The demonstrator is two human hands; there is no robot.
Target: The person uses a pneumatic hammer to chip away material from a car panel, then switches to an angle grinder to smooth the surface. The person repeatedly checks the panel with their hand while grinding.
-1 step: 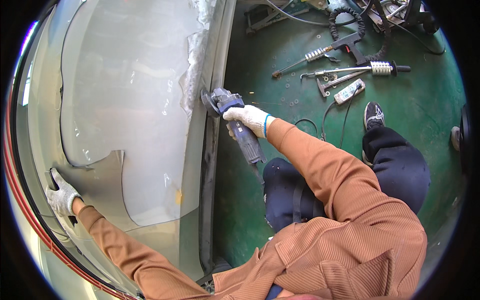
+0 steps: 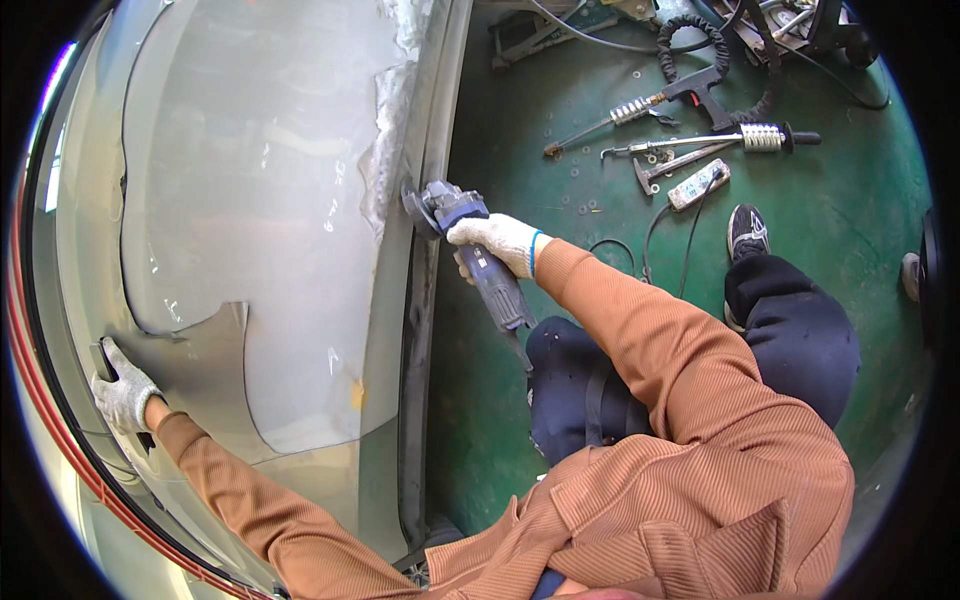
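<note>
My right hand [image 2: 500, 243], in a white knit glove with a blue cuff edge, is wrapped round the body of a blue-grey angle grinder [image 2: 490, 278]. The grinder's disc [image 2: 420, 209] meets the lower edge of a car door [image 2: 270, 190], beside a dark sill strip [image 2: 418, 330]. Patches of the door are stripped to bare metal, with small white marks on them. Far to the left, my gloved left hand [image 2: 126, 391] is closed over a dark door handle [image 2: 146, 440]. Its fingertips are partly hidden.
On the green floor to the right lie a slide hammer [image 2: 765, 137], a pistol-grip pulling tool [image 2: 700, 92], a T-shaped metal tool [image 2: 680, 168], a white power strip [image 2: 700, 184] with cords, and scattered washers. The grinder's cord runs down near my knee. Another shoe [image 2: 911, 275] shows at the right edge.
The grinder and my right hand have shifted very slightly. Orange sparks flying to the right of the grinder have mostly gone. My left hand stays in place.
</note>
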